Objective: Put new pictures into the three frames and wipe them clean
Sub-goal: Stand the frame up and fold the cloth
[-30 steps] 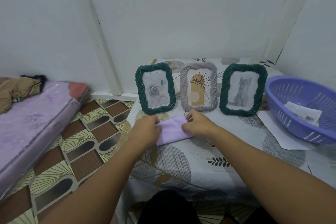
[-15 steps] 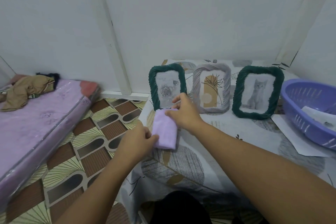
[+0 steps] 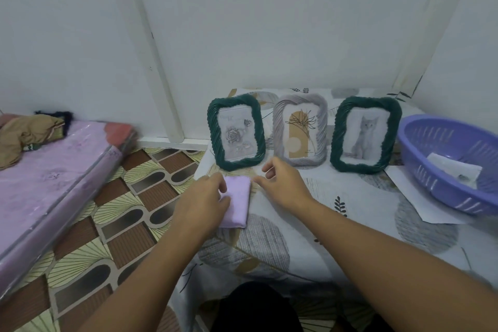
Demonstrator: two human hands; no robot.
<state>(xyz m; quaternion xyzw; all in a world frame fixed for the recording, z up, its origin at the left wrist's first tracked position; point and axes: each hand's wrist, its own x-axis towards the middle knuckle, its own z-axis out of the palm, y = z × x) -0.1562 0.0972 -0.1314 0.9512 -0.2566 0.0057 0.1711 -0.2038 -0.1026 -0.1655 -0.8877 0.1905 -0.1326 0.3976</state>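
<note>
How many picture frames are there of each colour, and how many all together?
Green frames: 2, the rose frame and the cat frame
Grey frames: 1, the plant frame
Total: 3

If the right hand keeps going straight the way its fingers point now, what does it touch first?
Most likely the left green frame. The right hand hangs open beside the purple cloth, its fingers aimed up and left at that frame's lower right corner. Depth is unclear; it could pass between it and the grey frame.
</note>
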